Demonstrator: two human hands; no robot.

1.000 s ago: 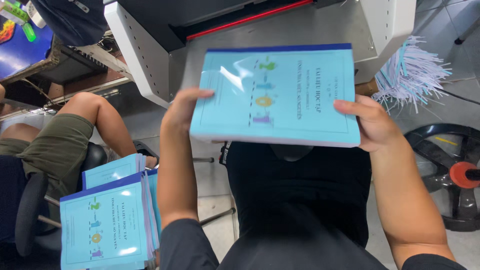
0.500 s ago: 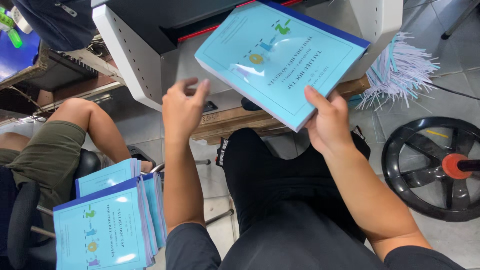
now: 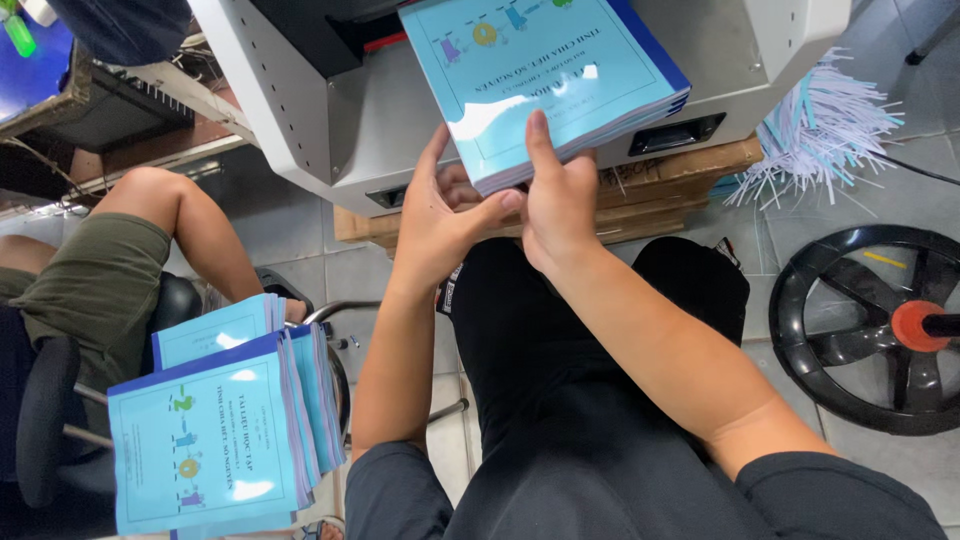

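A thick stack of glossy light-blue booklets (image 3: 545, 75), dark-blue spines, lies tilted against the grey machine (image 3: 330, 130).

Dark grey short sleeves (image 3: 400, 490), bare forearms — black trousers (image 3: 560, 400), no rings or watch visible.

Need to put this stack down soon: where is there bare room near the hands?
Bare grey floor tile lies between the machine and the pile of booklets; another patch sits between the paper trimmings and the black wheel. Both hands crowd the held booklet stack against the machine.
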